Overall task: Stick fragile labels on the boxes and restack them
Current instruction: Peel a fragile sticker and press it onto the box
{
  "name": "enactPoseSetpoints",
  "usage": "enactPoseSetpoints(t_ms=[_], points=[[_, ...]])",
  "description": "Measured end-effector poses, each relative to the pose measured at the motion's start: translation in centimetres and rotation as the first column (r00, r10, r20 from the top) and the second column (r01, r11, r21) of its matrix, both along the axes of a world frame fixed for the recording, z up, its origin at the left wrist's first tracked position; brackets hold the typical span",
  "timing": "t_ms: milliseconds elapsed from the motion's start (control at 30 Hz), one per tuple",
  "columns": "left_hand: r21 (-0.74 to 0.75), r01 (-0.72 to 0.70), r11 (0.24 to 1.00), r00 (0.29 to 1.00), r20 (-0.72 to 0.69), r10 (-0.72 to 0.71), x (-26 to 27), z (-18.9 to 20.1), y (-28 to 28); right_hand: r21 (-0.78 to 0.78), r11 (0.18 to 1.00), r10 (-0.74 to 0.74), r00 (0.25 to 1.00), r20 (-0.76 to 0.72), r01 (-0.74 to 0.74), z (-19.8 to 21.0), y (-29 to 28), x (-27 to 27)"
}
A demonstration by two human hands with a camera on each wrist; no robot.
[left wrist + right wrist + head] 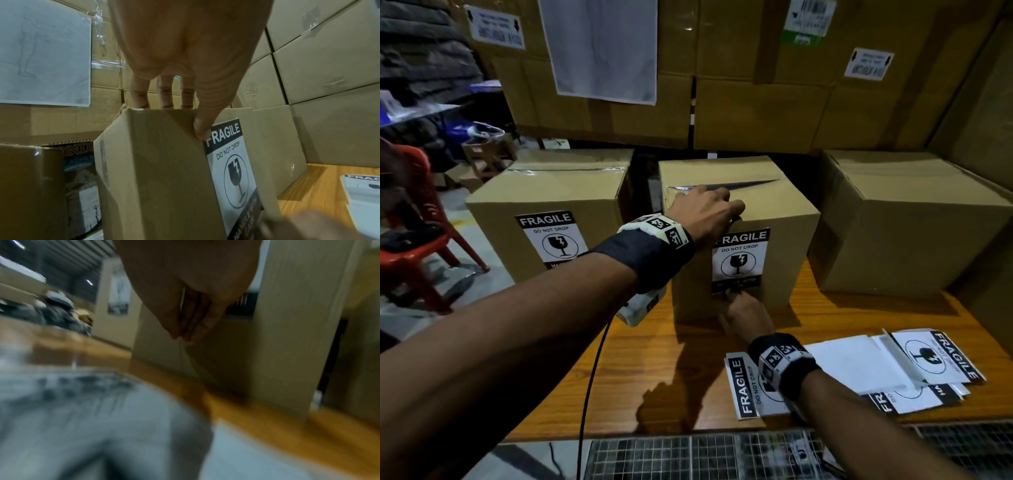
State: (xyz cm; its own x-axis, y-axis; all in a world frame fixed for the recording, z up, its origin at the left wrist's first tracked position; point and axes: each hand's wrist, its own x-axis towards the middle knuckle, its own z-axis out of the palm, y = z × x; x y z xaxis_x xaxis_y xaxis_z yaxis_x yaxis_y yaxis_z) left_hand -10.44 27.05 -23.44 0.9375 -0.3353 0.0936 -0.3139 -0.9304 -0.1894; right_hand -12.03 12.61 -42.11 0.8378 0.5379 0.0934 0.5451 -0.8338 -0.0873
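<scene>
Item: plain brown cardboard carton, middle of three (739, 205), standing on the orange wood-grain desk (647, 359), its front face turned toward the person. Fixed to that face: black-and-white printed "FRAGILE – DO NOT DROP" paper label with broken-glass symbol (739, 260), upright, apparently mostly stuck down. Left hand (705, 214) drapes over the carton's top front edge, fingers lying on the lid and thumb (202, 129) pressing down beside the label's upper left corner – seemingly to steady the carton and pin the top of the label while the bottom is worked. Right hand (748, 315) reaches up from below, fingertips at the label's lower edge; whether they press flat or pinch the paper cannot be told, the wrist view being blurred. Left-hand brown carton (544, 212) already carries its own matching label (553, 238); right-hand brown carton (914, 219) shows none on its visible faces, so is probably next. Spare stock – loose fragile labels and white backing sheets (859, 370) – lies on the desk near the right wrist, within easy reach. Restacking not yet begun.
</scene>
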Motion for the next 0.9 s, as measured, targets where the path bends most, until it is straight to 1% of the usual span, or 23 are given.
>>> enactPoseSetpoints(t_ms=[67, 133, 167, 233, 300, 333, 400, 433, 533, 567, 600, 633, 667, 700, 733, 767, 800, 833, 900], points=[[0.0, -0.004, 1.0, 1.0, -0.004, 0.004, -0.1, 0.1, -0.1, 0.119, 0.99, 0.062, 0.99, 0.128, -0.078, 1.3, 0.1, 0.3], [0.001, -0.018, 1.0, 1.0, -0.013, 0.018, -0.3, 0.2, -0.2, 0.17, 0.98, 0.057, 0.97, 0.237, -0.099, 2.7, 0.1, 0.7], [-0.003, -0.027, 1.0, 0.999, -0.02, 0.027, -0.4, 0.2, -0.3, 0.122, 0.989, 0.057, 0.983, 0.175, -0.079, 3.1, 0.4, 0.7], [-0.019, -0.039, 0.999, 0.999, -0.029, 0.039, -0.5, 0.2, -0.3, -0.078, 0.994, 0.085, 0.989, 0.123, -0.075, 2.9, 0.6, 0.9], [-0.021, -0.052, 0.998, 0.998, -0.037, 0.051, -0.7, 0.2, -0.2, -0.163, 0.983, 0.093, 0.995, 0.026, -0.088, 2.7, 0.2, 0.9], [-0.014, -0.06, 0.998, 0.997, -0.041, 0.06, -0.9, 0.2, -0.2, -0.2, 0.974, 0.107, 0.994, 0.008, -0.103, 2.7, -0.1, 0.8], [-0.002, -0.066, 0.998, 0.997, -0.044, 0.066, -1.3, 0.3, -0.3, -0.23, 0.968, 0.103, 0.995, 0.012, -0.097, 2.8, -1.1, 0.9], [0.005, -0.066, 0.998, 0.997, -0.046, 0.066, -1.5, 0.3, -0.4, -0.206, 0.976, 0.076, 0.997, 0.024, -0.07, 2.9, -1.7, 1.2], [0.022, -0.069, 0.997, 0.996, -0.048, 0.07, -1.7, 0.6, -0.5, -0.059, 0.998, 0.015, 0.994, 0.106, -0.009, 3.9, -3.2, 2.0], [0.025, -0.067, 0.997, 0.997, -0.047, 0.069, -1.7, 0.7, -0.5, -0.058, 0.998, -0.002, 0.992, 0.128, 0.009, 4.1, -3.5, 2.2], [0.027, -0.065, 0.998, 0.997, -0.048, 0.066, -1.6, 0.7, -0.4, -0.076, 0.996, -0.027, 0.991, 0.128, 0.037, 4.2, -3.8, 2.3], [0.027, -0.062, 0.998, 0.997, -0.05, 0.064, -1.6, 0.8, -0.4, -0.1, 0.992, -0.066, 0.994, 0.092, 0.075, 4.3, -4.2, 2.3], [0.029, -0.062, 0.998, 0.997, -0.051, 0.064, -1.6, 0.7, -0.4, -0.163, 0.98, -0.113, 0.993, 0.038, 0.117, 4.2, -4.6, 2.2], [0.03, -0.063, 0.998, 0.997, -0.051, 0.064, -1.6, 0.7, -0.4, -0.248, 0.959, -0.144, 0.989, -0.014, 0.136, 4.0, -5.0, 1.9], [0.031, -0.064, 0.997, 0.996, -0.052, 0.065, -1.7, 0.7, -0.4, -0.298, 0.944, -0.162, 0.985, -0.053, 0.139, 3.8, -5.5, 1.7], [0.032, -0.064, 0.997, 0.996, -0.053, 0.066, -1.7, 0.7, -0.4, -0.29, 0.947, -0.161, 0.985, -0.069, 0.135, 3.6, -5.9, 1.5], [0.031, -0.064, 0.997, 0.996, -0.052, 0.066, -1.8, 0.7, -0.4, -0.231, 0.964, -0.149, 0.987, -0.06, 0.132, 3.6, -6.1, 1.3], [0.029, -0.063, 0.998, 0.997, -0.05, 0.065, -1.8, 0.7, -0.4, -0.147, 0.982, -0.119, 0.993, -0.017, 0.115, 3.9, -6.0, 1.4], [0.024, -0.063, 0.998, 0.997, -0.046, 0.064, -1.8, 0.6, -0.3, 0.001, 0.999, -0.036, 0.99, 0.135, 0.036, 4.7, -5.4, 1.8]])
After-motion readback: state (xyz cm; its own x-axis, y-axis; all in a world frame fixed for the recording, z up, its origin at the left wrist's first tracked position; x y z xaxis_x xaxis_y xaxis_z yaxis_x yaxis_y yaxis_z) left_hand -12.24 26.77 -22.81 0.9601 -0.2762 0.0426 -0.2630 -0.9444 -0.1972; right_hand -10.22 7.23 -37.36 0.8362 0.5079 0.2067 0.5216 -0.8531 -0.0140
